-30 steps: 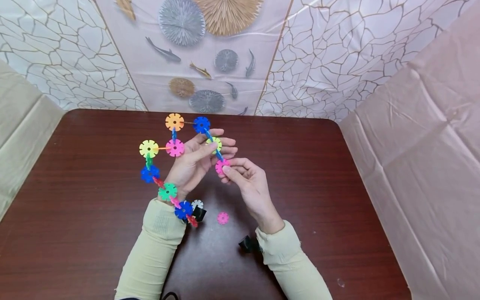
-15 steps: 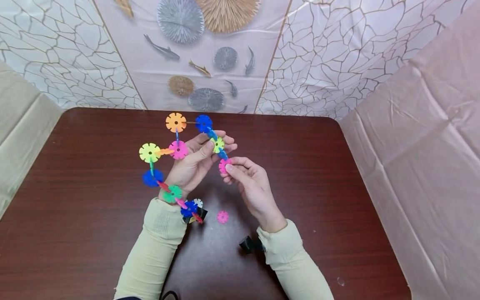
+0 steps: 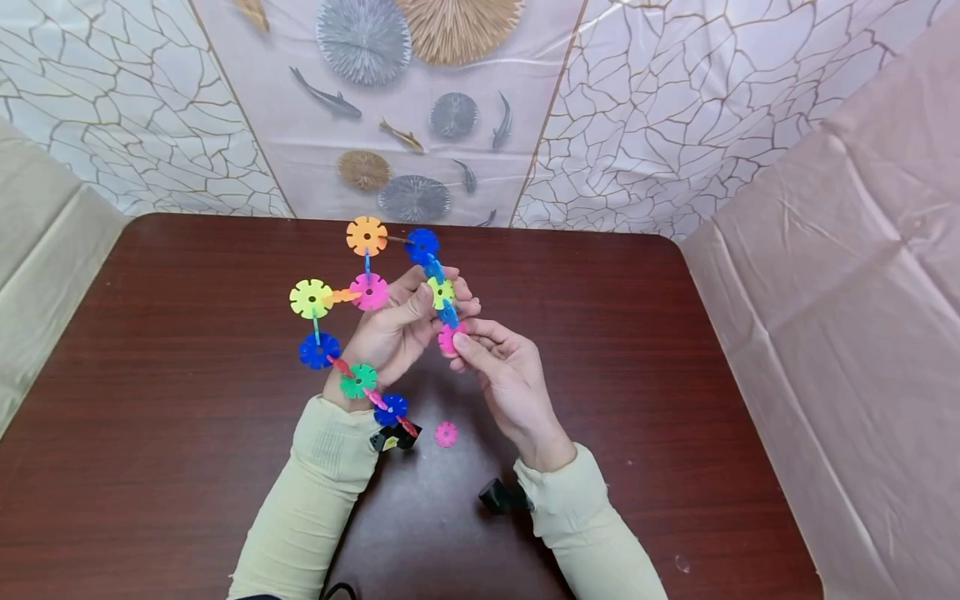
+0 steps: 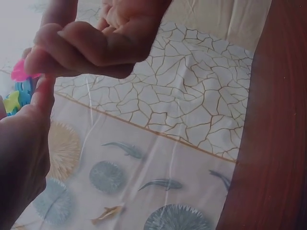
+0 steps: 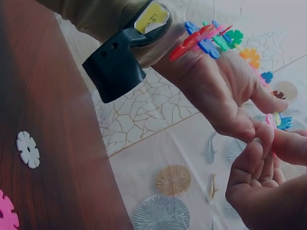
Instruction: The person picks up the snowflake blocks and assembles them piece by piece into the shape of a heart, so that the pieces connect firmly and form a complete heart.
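Note:
A chain of slotted plastic snowflake discs in several colours hangs in the air, bent like an unclosed ring, with an orange disc (image 3: 367, 236) at its far side. My left hand (image 3: 390, 337) pinches the chain at a yellow-green disc (image 3: 441, 292), thumb on top. At the chain's right end is a pink disc (image 3: 448, 339), pinched between thumb and fingers of my right hand (image 3: 517, 387). The other end, a red disc (image 5: 184, 42), hangs by my left wrist. In the left wrist view, fingers partly hide the pink disc (image 4: 21, 71).
A loose pink disc (image 3: 446, 434) lies on the dark wooden table (image 3: 637, 375). In the right wrist view a white disc (image 5: 28, 149) lies near it. Black wrist cameras (image 3: 495, 496) stick out below both cuffs. Patterned cloth (image 3: 660, 108) stands behind the table.
The chain has shifted a little to the right and turned slightly, with my left hand following. Its red end and the left wrist camera now cover the white disc in the head view.

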`<state>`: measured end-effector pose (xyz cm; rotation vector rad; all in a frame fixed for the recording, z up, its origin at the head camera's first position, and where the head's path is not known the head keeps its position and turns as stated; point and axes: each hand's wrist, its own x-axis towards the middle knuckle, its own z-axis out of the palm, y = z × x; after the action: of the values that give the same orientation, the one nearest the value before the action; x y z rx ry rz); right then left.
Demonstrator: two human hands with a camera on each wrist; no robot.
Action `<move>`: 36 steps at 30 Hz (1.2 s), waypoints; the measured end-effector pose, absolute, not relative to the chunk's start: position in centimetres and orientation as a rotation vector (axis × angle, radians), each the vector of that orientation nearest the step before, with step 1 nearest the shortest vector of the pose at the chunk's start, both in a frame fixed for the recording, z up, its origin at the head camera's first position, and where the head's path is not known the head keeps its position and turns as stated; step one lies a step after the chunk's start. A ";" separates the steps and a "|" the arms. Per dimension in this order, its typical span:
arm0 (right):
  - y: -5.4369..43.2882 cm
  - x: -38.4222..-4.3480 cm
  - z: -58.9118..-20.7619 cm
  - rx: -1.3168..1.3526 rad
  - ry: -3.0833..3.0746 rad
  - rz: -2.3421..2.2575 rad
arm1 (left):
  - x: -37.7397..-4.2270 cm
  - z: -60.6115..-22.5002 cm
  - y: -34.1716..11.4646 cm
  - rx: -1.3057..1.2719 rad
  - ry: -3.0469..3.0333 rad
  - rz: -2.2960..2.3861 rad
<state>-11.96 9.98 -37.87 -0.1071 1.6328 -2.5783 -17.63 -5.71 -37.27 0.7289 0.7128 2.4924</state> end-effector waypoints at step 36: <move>10.2 -11.9 -37.1 -0.084 1.493 -2.631 | -17.4 -36.6 -6.8 0.679 1.352 2.213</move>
<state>-11.91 10.16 -37.13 -0.0843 1.4928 -2.6307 -17.43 -6.81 -36.65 0.6789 1.3517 2.2129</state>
